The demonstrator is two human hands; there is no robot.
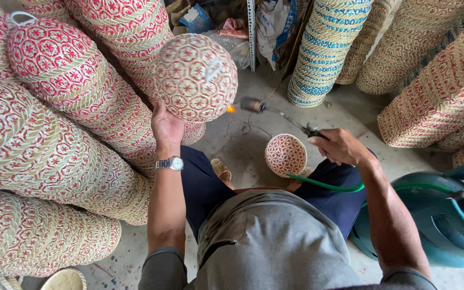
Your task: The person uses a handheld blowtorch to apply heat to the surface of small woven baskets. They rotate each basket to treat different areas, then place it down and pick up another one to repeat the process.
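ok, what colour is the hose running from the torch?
Green: the hose runs from the torch in the right hand; head view.

1. A white woven-plastic sack with blue print (271, 24) hangs or leans at the top centre, just right of a perforated grey metal upright
2. A crumpled blue and white package (197, 19) lies left of that upright, at the top edge
3. A wrinkled clear plastic bag (234, 45) sits below it, beside the upright
4. A pink crumpled wrapper (234, 27) lies just above the clear bag; its kind cannot be told
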